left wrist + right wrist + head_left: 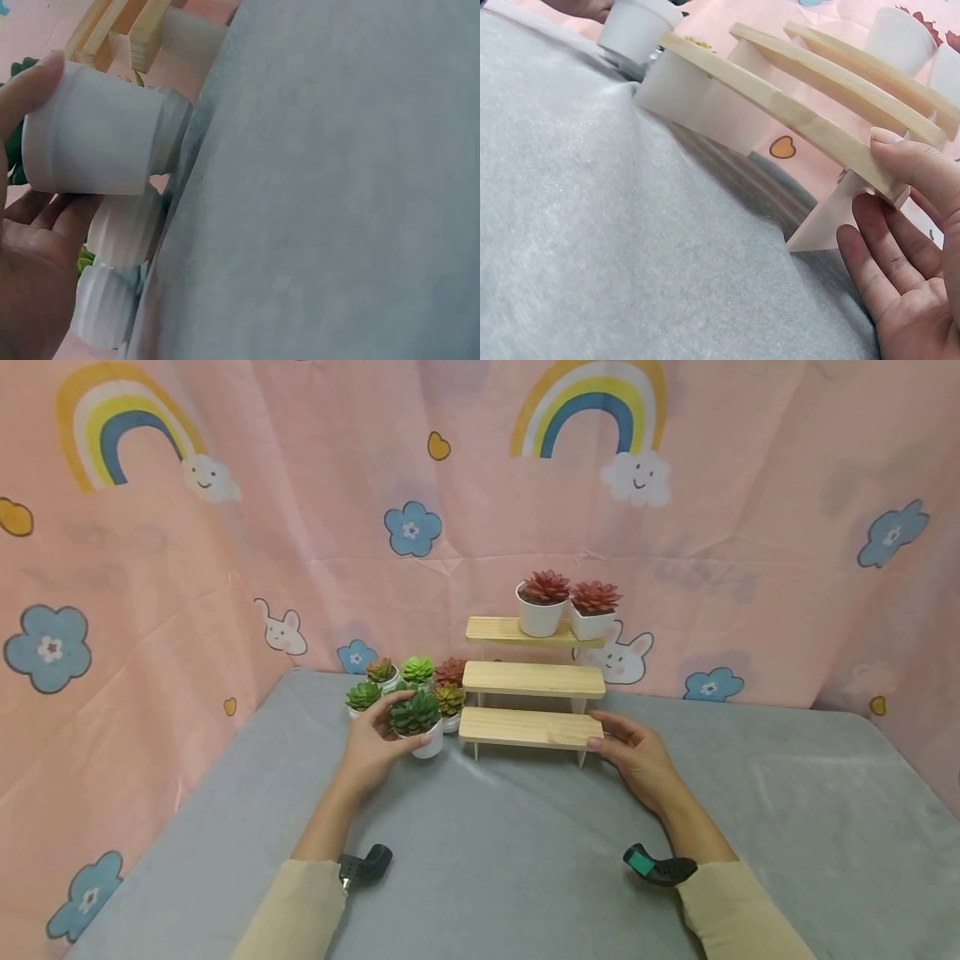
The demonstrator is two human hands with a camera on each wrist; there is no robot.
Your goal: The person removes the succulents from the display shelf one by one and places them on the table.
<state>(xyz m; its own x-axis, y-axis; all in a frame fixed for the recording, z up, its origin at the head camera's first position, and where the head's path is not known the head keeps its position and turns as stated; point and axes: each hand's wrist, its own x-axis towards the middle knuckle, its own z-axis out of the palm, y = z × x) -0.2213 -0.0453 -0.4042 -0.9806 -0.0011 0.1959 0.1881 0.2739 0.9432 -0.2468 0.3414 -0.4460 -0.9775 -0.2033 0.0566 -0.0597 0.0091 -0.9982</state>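
A dark green succulent in a white pot (430,743) is between the thumb and fingers of my left hand (367,749), left of a three-tier wooden stand (531,727). The left wrist view shows the thumb on the side of this pot (97,131) and fingers beneath it as the frame lies. My right hand (647,767) holds the right end of the lowest shelf. In the right wrist view the thumb of the right hand (919,307) lies on the shelf's edge (780,101), with fingers by the pale end leg.
Two red succulents stand on the top shelf, one in a round pot (540,617), one in a squarer pot (592,625). Behind my left hand cluster several potted succulents, including a bright green one (417,670) and a yellowish one (450,699). A pink printed curtain (480,468) backs the grey tabletop (510,860).
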